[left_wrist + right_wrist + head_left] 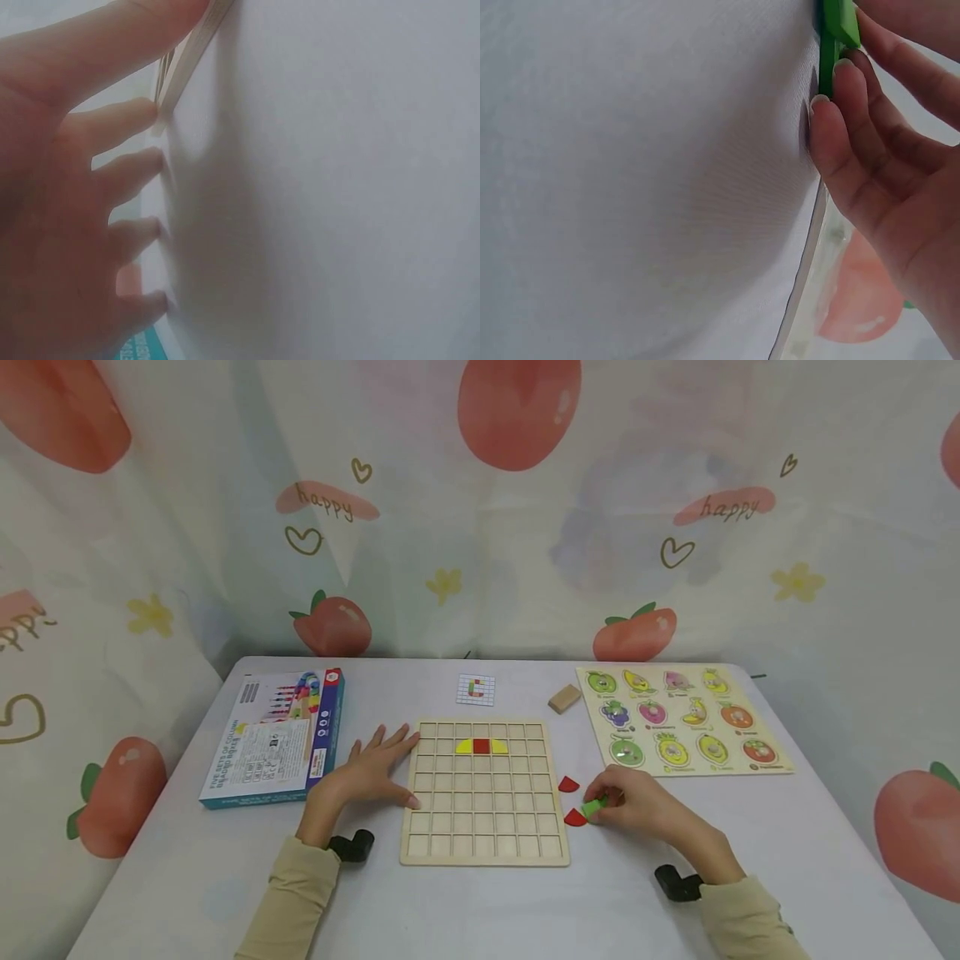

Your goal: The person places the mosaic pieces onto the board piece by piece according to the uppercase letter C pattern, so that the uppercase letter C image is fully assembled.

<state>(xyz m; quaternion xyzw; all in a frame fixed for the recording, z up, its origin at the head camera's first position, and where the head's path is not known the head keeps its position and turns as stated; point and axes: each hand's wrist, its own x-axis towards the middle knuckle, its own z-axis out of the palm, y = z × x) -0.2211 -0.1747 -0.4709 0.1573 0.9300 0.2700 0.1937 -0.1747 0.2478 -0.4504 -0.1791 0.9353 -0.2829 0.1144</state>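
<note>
Green piece (592,808), long axis aslant

The flat wooden board (484,846) touches the left hand (369,776) and has two yellow pieces (466,746) and a red square (481,747) in it. The right hand (637,799) pinches green pieces (592,808). Two red fan shapes (568,785) lie just beside that hand.

On the square, pale wooden grid board (484,845), second row from the back, a square red tile (482,747) sits between two yellow quarter-round tiles (465,746). Behind the board lies a white square pattern card (476,689); left, a flat blue-and-white cardboard box (273,743); just right, two red fan-shaped pieces (568,785); behind-right, a rectangular wooden fruit puzzle (678,722).
</note>
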